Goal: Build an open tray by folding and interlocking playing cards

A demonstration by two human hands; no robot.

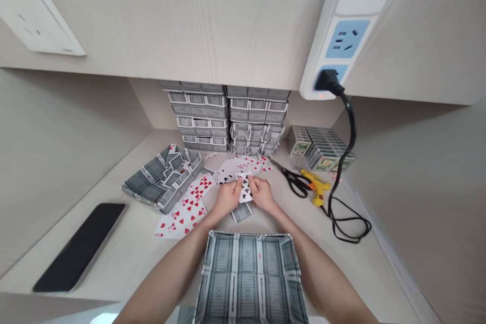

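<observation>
Between both hands is a playing card point(245, 188), an eight of clubs with its face toward me. My left hand point(229, 196) pinches its left edge, and my right hand point(261, 193) pinches the right edge. Just below them a face-down playing card point(242, 212) lies on the table. Red heart cards point(184, 217) spread out to the left of my hands, and more face-up cards point(246, 163) lie behind them. Nearest to me, between my forearms, sits an open box made of playing cards point(248, 263), with grey patterned backs showing.
Another card box point(163, 177) holding folded cards stands left, near a black phone point(79, 248). Stacked card boxes point(228, 116) rise at the back. Right are black scissors point(296, 181), a yellow glue gun point(317, 187) with a loose cord point(353, 238), and packed card decks point(322, 149). A power strip point(349, 35) hangs above.
</observation>
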